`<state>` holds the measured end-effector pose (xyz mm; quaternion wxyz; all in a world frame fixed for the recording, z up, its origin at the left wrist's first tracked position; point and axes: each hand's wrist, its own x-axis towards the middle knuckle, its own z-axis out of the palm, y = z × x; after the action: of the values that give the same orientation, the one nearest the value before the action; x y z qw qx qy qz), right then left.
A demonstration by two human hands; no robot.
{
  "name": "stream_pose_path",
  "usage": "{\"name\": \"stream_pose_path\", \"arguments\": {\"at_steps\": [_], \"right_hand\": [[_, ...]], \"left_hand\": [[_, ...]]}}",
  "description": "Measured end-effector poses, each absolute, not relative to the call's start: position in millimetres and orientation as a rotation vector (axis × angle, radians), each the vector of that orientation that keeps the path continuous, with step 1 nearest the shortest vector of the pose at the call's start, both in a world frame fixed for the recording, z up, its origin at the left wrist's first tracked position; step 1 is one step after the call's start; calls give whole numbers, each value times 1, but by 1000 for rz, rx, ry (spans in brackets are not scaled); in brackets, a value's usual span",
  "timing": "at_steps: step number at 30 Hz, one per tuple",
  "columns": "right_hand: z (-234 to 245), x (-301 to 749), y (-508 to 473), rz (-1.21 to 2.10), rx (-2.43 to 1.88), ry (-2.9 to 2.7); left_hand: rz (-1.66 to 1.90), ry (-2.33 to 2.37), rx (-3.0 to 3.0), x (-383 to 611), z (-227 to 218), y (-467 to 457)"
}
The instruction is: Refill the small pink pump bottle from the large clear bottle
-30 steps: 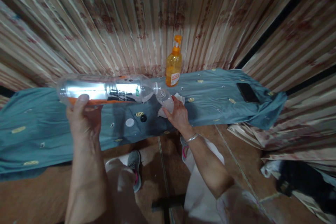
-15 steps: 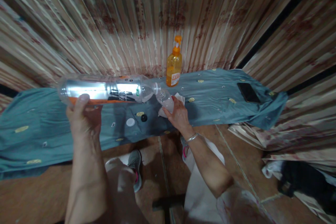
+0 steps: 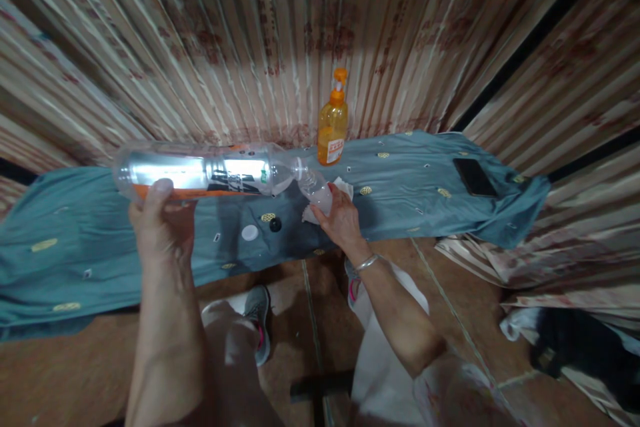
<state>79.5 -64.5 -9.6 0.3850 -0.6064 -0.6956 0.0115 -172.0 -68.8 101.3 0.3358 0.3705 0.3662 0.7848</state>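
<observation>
My left hand [image 3: 163, 223] is closed around the lower part of a large clear plastic bottle [image 3: 240, 173] with a silver, black and orange label. The bottle lies almost level in the air, its neck pointing right. Its mouth meets the top of a small clear bottle [image 3: 315, 187], which leans toward it. My right hand [image 3: 340, 217] grips the small bottle near its cloudy lower part. A white tissue [image 3: 344, 187] shows behind and below that hand; whether the fingers hold it too, I cannot tell. On the cloth below lie a white cap [image 3: 249, 233] and a black cap [image 3: 275, 224].
An orange pump bottle [image 3: 333, 127] stands at the back of the cloth-covered bench [image 3: 400, 207]. A black phone [image 3: 474, 177] lies toward the right end. Behind hangs a striped curtain [image 3: 300, 47]. A dark bar [image 3: 320, 387] stands between my legs.
Both hands and both bottles keep nearly the same position. The whole view has shifted very slightly.
</observation>
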Motion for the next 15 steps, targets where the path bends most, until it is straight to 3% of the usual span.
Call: {"name": "stream_pose_path", "arguments": {"at_steps": [15], "right_hand": [[-11,79,-65,18,-1546,-1775]], "left_hand": [[2067,905,941,-174,99,-67]]}}
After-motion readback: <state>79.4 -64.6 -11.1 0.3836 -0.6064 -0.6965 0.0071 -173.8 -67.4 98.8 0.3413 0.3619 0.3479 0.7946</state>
